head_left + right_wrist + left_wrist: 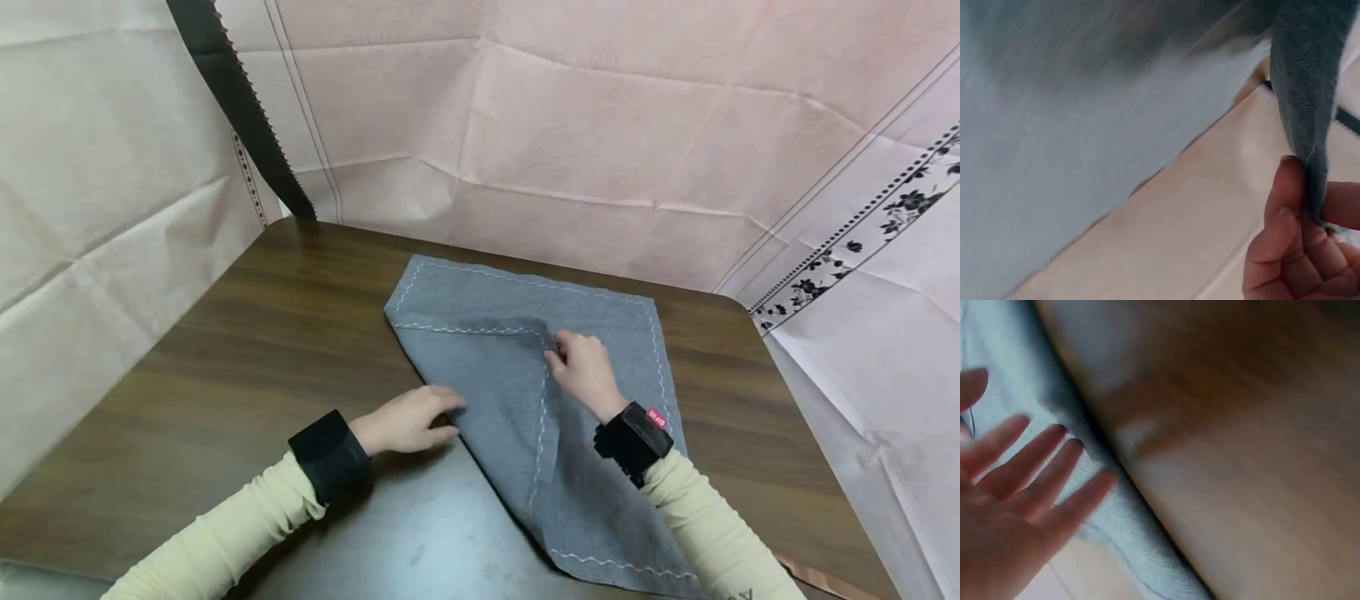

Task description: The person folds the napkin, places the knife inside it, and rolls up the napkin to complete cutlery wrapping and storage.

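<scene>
A grey cloth (480, 358) with white zigzag stitching lies on a dark wooden table (247, 350), one corner folded over toward the middle. My right hand (581, 367) pinches that folded corner; in the right wrist view the grey cloth (1307, 106) hangs from between thumb and fingers (1288, 206). My left hand (412, 417) rests at the cloth's left edge with fingers straight and spread. In the left wrist view its fingers (1041, 481) hover over the cloth's edge (1116, 519). Both wrists carry black bands over pale yellow sleeves.
Pink creased sheeting (600, 142) forms the back and left walls around the table. A white sheet with a black floral border (862, 242) hangs at the right. Bare tabletop (750, 400) lies left of and behind the cloth.
</scene>
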`<action>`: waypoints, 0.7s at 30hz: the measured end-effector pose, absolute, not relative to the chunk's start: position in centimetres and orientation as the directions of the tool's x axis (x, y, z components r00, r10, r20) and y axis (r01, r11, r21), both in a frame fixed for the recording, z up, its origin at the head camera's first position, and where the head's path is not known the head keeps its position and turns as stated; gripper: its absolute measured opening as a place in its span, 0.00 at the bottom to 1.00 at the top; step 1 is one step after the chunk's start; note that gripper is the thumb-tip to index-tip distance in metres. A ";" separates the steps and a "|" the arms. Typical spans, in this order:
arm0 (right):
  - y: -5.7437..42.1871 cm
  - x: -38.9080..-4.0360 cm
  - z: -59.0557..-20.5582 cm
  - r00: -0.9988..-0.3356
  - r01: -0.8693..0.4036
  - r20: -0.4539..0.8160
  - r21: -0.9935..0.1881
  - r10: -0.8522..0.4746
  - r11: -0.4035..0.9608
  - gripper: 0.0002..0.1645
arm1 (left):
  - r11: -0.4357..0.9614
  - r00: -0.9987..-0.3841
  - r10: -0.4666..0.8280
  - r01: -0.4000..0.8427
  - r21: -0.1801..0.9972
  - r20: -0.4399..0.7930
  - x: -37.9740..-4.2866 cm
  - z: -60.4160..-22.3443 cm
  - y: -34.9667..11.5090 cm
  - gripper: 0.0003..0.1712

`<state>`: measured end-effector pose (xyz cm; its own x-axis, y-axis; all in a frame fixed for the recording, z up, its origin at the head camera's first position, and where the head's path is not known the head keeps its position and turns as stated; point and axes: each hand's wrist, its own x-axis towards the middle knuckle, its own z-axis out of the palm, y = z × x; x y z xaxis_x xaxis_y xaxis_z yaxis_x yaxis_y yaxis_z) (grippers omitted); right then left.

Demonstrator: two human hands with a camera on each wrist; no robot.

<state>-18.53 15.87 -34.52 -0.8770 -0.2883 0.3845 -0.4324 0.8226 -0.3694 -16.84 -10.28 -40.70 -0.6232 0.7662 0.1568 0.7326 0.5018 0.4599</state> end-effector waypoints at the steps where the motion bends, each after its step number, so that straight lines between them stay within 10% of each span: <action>1: 16.3 -19.0 -34.5 -0.884 -0.412 0.381 -0.355 -0.273 0.839 0.20 | 0.520 -0.608 0.785 0.751 0.407 0.120 -16.7 -40.8 -10.0 0.23; 10: 19.6 -22.7 -35.1 -0.917 -0.255 0.368 -0.251 -0.152 0.934 0.04 | 0.592 -0.602 0.797 0.762 0.264 -0.050 -16.4 -40.5 -7.4 0.26; 21: 23.4 -25.4 -35.7 -0.940 -0.048 0.315 -0.506 0.133 0.861 0.16 | 0.636 -0.623 0.769 0.721 0.274 -0.144 -16.8 -39.8 -4.7 0.31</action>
<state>-25.39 23.40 -35.74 -0.9397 0.1334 0.3149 -0.0475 0.8610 -0.5065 -16.80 -4.67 -39.80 -0.6232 0.7688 -0.1437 0.7214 0.6360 0.2740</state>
